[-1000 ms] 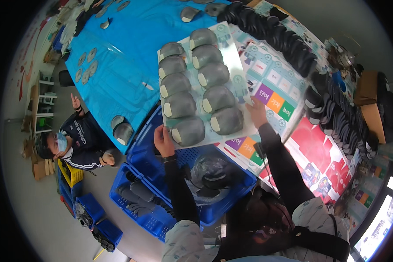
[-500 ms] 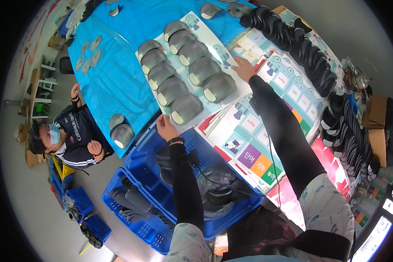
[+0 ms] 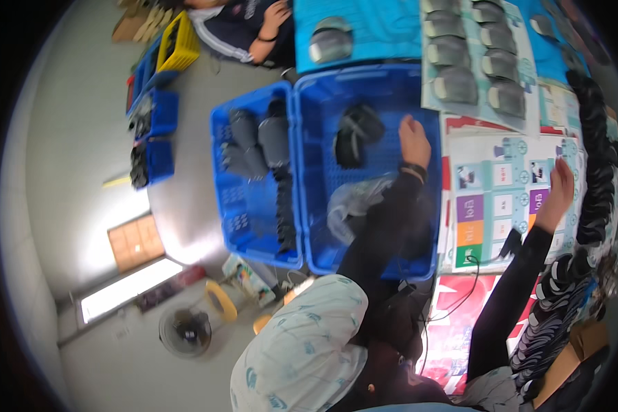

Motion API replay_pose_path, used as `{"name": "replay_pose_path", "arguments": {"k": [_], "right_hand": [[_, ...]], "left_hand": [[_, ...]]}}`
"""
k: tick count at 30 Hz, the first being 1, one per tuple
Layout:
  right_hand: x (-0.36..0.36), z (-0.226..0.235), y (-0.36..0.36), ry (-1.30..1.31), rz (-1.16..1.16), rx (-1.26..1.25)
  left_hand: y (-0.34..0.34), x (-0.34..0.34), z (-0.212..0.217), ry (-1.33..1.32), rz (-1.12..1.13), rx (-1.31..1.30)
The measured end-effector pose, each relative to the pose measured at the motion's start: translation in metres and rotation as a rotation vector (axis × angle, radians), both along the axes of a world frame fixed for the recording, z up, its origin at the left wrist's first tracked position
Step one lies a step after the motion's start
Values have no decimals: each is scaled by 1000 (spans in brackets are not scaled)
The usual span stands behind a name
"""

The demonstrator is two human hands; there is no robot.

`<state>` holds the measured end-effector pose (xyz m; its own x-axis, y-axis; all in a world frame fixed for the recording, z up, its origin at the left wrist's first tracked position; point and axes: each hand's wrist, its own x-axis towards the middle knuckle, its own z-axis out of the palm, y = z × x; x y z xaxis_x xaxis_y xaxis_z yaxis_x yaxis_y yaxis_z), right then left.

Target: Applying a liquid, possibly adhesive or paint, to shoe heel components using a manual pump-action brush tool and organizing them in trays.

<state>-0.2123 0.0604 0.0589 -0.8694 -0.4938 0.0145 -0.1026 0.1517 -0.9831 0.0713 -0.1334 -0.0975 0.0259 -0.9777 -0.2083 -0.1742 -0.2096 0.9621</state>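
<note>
Hands sit well apart in the right half of the frame: the left hand (image 3: 415, 141) rests with loosely curled fingers on the right-hand rim of a big blue crate (image 3: 364, 103), holding nothing that can be made out, while the right hand (image 3: 562, 184) lies flat and empty, fingers together, on a printed board of coloured squares (image 3: 505, 206) spread over the table. Inside that crate, just left of the left hand, lies a dark grey moulded part (image 3: 357, 134), with a crumpled clear plastic bag (image 3: 350, 206) lower down. A second blue crate (image 3: 254, 185) touches it on the left and holds several more dark grey parts. At the upper right a pale tray (image 3: 477, 62) carries two rows of grey parts on a turquoise cloth (image 3: 378, 27). Another person's hand (image 3: 276, 17) shows at the top edge.
</note>
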Motion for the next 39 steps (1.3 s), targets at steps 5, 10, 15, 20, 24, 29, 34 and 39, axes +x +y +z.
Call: {"name": "replay_pose_path", "arguments": {"k": [5,10,15,20,24,29,34,39], "right_hand": [[163,88,79,-109,131,106],[268,153,130,-382,381,-89],[342,214,170,-448,619,-73],[358,219,216,-272,482,39],[402,217,209,-261,332,127],[481,197,166,-322,281,259],[644,129,-39,-788,901,212],[748,-44,-272,-436,835,133]], "left_hand": [[158,140,99,416,-333,252],[220,341,219,30,-390,479],[249,667,199,-1045,-622,-281],[121,636,190,-305,123,497],[-2,700,110,-459,223,465],[-100,653,17,-588,271,436],[-119,672,-21,-319,495,273],[-113,678,-48,-181,439,264]]}}
